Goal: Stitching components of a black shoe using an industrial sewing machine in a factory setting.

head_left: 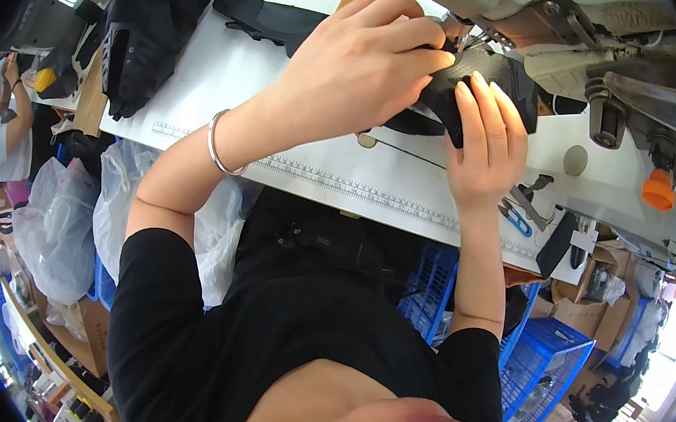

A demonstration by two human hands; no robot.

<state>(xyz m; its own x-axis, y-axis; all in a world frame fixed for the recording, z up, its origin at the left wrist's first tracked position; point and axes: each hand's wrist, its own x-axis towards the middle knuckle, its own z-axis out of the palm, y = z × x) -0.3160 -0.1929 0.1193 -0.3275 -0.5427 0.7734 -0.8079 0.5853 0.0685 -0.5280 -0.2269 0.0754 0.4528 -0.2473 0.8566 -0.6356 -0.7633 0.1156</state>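
The white worktable (pixel 236 85) is the largest item, running across the upper half, with a measuring scale (pixel 301 171) along its near edge. A sewing machine (pixel 539 26) stands over its far right part. A dark bundle (pixel 152 18) lies on the table at far left, and a blue crate (pixel 545 369) stands below it at right.

The left hand (pixel 357 65) is bent well inward: fingers curled, spread narrow, the index fingertip and thumb close together at the left side of a black piece (pixel 520 86). Contact is at the fingertips; whether they pinch the material cannot be told.

The right hand (pixel 489 149) is half open. Its fingers lie extended, side by side, with their tips on the upper face of the same piece — the thumb is at the near edge, and its grip cannot be confirmed.

The black piece, partly patterned and glossy, is on the table beneath the machine head, just beside the needle area, between and under both hands. A black strip (pixel 263 20) lies left of the left hand. Blue-handled snips (pixel 517 219) rest near the right wrist. A bracelet (pixel 211 144) encircles the left forearm near the wrist.
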